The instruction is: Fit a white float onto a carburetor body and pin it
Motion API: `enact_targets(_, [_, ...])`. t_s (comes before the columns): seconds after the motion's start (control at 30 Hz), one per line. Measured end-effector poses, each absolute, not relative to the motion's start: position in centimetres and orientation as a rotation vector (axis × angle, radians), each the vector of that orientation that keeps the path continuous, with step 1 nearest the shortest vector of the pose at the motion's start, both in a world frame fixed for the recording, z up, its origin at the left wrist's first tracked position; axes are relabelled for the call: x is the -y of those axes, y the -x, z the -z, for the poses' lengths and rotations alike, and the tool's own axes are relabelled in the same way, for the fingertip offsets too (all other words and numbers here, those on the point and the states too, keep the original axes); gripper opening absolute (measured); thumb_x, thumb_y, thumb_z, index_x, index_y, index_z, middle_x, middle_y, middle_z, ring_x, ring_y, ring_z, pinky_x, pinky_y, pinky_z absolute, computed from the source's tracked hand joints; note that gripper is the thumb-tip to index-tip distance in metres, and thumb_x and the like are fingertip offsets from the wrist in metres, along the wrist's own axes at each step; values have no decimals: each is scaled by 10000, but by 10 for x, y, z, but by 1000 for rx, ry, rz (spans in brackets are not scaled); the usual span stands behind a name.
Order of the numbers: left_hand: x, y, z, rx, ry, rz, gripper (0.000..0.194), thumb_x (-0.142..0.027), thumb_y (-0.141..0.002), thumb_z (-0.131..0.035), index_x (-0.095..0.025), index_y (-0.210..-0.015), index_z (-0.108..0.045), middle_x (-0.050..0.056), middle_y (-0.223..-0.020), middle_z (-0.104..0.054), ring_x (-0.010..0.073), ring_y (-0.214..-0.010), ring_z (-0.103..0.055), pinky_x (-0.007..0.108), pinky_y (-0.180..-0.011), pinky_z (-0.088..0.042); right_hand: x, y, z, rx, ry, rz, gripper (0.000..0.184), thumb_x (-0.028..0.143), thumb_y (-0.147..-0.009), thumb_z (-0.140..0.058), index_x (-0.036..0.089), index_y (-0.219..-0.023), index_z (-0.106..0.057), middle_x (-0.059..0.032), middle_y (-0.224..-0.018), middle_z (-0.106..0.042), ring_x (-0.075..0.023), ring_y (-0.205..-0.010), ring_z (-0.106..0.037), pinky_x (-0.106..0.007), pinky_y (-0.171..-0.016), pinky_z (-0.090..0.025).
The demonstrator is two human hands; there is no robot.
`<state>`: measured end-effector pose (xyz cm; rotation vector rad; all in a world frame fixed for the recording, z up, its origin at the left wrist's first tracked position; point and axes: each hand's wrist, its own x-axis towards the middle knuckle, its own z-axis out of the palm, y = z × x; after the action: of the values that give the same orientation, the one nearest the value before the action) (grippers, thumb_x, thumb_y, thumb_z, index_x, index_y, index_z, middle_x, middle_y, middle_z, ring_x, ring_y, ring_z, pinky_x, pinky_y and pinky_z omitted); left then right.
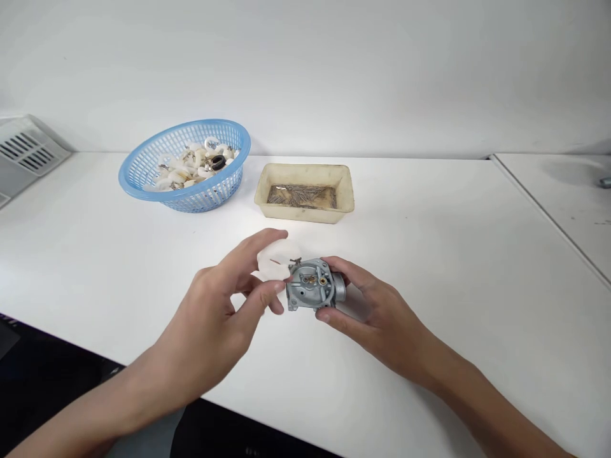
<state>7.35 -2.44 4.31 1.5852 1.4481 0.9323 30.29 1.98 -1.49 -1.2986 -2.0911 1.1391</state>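
Near the middle of the table, my right hand (372,305) grips a grey metal carburetor body (305,294) from its right side, thumb below and fingers above. Its open face, with small brass jets, is turned up toward me. My left hand (229,299) holds a white plastic carburetor float (274,259) between thumb and fingers. The float is tilted over the upper left edge of the body, and its small metal hinge end is close to the rim. Whether the two parts touch there I cannot tell.
Behind the hands stands a cream plastic tray (305,216) with many thin metal pins (300,194). To its left a blue basket (200,202) holds white floats (191,166) and a black one (218,162). A vented white box (28,149) sits at the far left, against the wall.
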Motion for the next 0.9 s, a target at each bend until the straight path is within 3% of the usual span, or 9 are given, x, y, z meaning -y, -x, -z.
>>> enact_targets(0.2, [13,-71,-47,-964,-741,-810,278,-254,-937,-651,-231,-1205,-581,51,-1059,-690,154,-822,-724,151,-473,-557,-19,-304,18,2059,1291,-1134,551,524,-891,-675,342,-1385,-511,-33,-1313,-654,-254,-1133,-662,-391,-930,-594])
enact_targets(0.33, [6,-69,-44,-842,-406,-881,225,-305,-974,-581,-207,-1176,-600,44,-952,-663,174,-781,-748,150,-413,-540,-19,-305,19,2062,1306,-1139,576,528,-894,-666,317,-1406,-509,-59,-1341,-639,-266,-1161,-661,-410,-957,-591])
enact_targets(0.43, [5,-70,-40,-911,-275,-1011,142,-254,-1002,-528,-160,-937,-612,26,-845,-645,132,-701,-734,129,-408,-528,-18,-305,17,2061,1335,-1151,599,536,-883,-670,303,-1412,-513,-65,-1335,-639,-267,-1160,-663,-412,-959,-595])
enact_targets(0.5, [6,-70,-40,-952,-263,-1041,159,-203,-1004,-523,-156,-879,-609,16,-861,-653,104,-681,-722,117,-395,-518,-18,-304,15,2056,1350,-1158,598,541,-880,-668,301,-1408,-516,-66,-1326,-641,-266,-1152,-666,-409,-946,-602])
enact_targets(0.67, [13,-69,-42,-969,-256,-1110,179,-150,-1013,-494,-155,-898,-632,17,-956,-669,99,-756,-737,132,-518,-603,-19,-302,12,2069,1310,-1167,550,525,-887,-668,302,-1371,-530,-64,-1273,-664,-268,-1119,-671,-422,-948,-592])
enact_targets(0.9, [36,-59,-46,-1093,190,-1413,254,-76,-1033,-357,-128,-1146,-579,110,-1068,-695,128,-912,-754,174,-718,-644,-19,-303,10,2072,1344,-1181,541,522,-891,-670,326,-1372,-521,-39,-1302,-646,-259,-1153,-646,-420,-973,-568])
